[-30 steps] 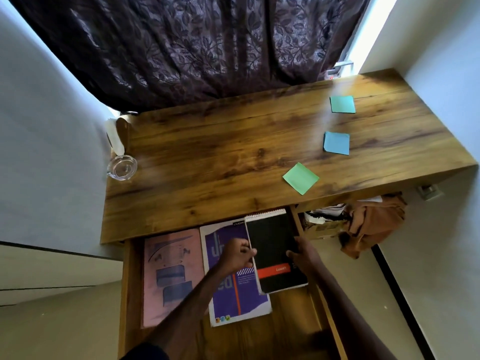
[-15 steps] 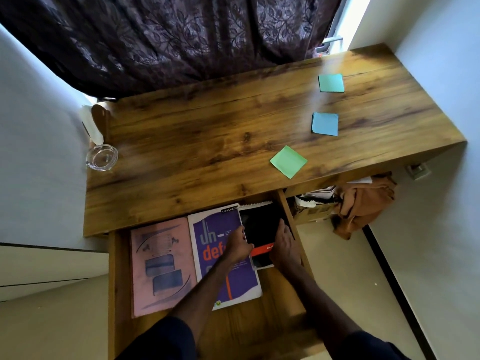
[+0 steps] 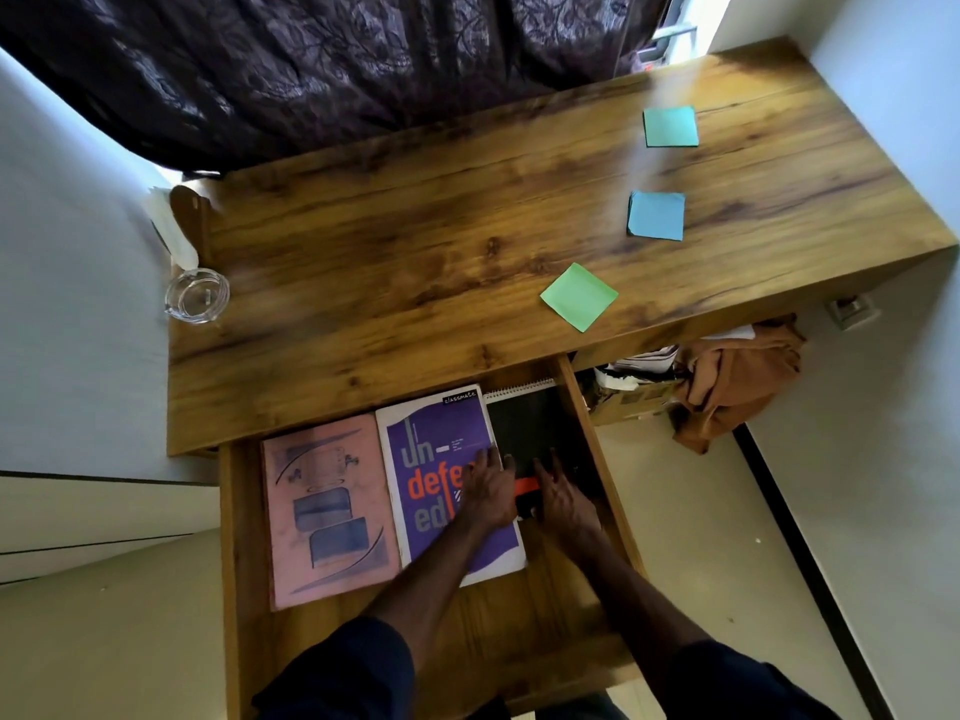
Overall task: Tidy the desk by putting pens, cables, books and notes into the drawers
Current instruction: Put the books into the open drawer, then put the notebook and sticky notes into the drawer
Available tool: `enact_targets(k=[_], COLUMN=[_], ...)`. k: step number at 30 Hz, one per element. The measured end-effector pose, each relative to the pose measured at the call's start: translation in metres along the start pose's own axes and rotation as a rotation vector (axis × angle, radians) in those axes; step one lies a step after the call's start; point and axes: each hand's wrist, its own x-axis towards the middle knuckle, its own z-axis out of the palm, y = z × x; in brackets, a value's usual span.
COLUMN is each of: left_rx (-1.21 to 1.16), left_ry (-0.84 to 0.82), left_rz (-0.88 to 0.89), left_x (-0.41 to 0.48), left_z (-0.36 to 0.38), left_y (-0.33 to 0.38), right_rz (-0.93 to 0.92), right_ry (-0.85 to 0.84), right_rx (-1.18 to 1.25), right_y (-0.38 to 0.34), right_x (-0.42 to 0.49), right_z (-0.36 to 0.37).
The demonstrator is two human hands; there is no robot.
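Note:
The open wooden drawer point(image 3: 597, 444) under the desk holds a pink book point(image 3: 327, 517), a purple notebook point(image 3: 441, 459) and a black spiral notebook point(image 3: 524, 428) lying flat at its right side. My left hand point(image 3: 488, 491) rests with spread fingers across the purple notebook's edge and the black notebook. On the black notebook's lower part lies my right hand point(image 3: 563, 498), fingers apart and flat. Three sticky notes lie on the desktop: a green one point(image 3: 578, 296) near the front edge, a blue one point(image 3: 655, 215) behind it, a teal one point(image 3: 670, 126) at the back.
The wooden desk point(image 3: 415, 241) stands against a dark curtain point(image 3: 337, 59). A glass ashtray point(image 3: 197, 296) sits at its left edge. Below the desk's right half, an open compartment holds papers point(image 3: 644, 363) and a brown cloth point(image 3: 737, 381).
The black spiral notebook, held tilted above the drawer a second ago, has gone down flat into the drawer's right side. Both hands have loosened from gripping it and now lie flat on it.

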Motion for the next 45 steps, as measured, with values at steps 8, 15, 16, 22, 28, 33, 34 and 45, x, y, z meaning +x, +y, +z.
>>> enact_targets(k=[8,15,16,22,28,33,34,45], left_rx=[0.001,-0.067,-0.073,-0.065,-0.012,-0.109,-0.119,0.062], left_ry=[0.117,0.149,0.148,0.120,0.230,0.430,0.476,0.359], left_rz=[0.093,0.124,0.121,0.124,0.107,0.164,0.184,0.081], left_x=[-0.005,-0.008,-0.008,-0.012,-0.022,-0.028,-0.026,0.027], left_z=[0.016,0.012,0.011,0.005,-0.007,-0.048,-0.059,-0.134], left_y=[-0.018,-0.026,-0.026,-0.026,-0.025,-0.014,-0.012,-0.012], right_rz=[0.002,-0.016,-0.018,-0.028,-0.112,-0.410,-0.385,-0.110], right_ry=[0.040,0.039,0.034,0.000,0.220,0.673,0.709,0.505], right_rx=[-0.027,-0.047,-0.046,-0.100,0.070,0.278,0.279,0.035], right_y=[-0.004,-0.003,-0.003,-0.006,0.000,-0.004,-0.007,0.000], right_x=[0.010,0.024,0.025,0.034,0.031,0.025,0.025,0.075], right_z=[-0.001,-0.003,-0.004,-0.015,-0.027,-0.072,-0.087,-0.194])
